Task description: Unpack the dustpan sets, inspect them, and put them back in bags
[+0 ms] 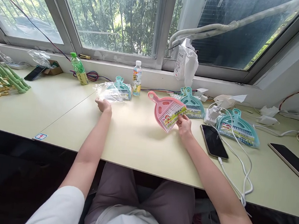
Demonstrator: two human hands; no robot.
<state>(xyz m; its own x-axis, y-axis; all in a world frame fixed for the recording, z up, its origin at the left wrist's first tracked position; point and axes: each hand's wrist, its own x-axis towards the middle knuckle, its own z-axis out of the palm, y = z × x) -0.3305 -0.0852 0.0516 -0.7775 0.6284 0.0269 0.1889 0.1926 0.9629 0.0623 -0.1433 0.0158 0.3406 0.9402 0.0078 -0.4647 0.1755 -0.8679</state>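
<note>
My right hand grips the lower right corner of a pink dustpan, which has a white-bristled brush and a printed label and is held up over the table. At the left, my left hand is at the near edge of a crumpled clear plastic bag, its fingers curled; whether they hold the bag is too small to tell. Behind that bag lies a teal dustpan set. More teal dustpans lie behind the pink one, and another wrapped teal stack is at the right.
A green-capped bottle and a white-capped bottle stand near the window. A black phone, white cables and another phone lie at the right. Bamboo stalks are at the far left.
</note>
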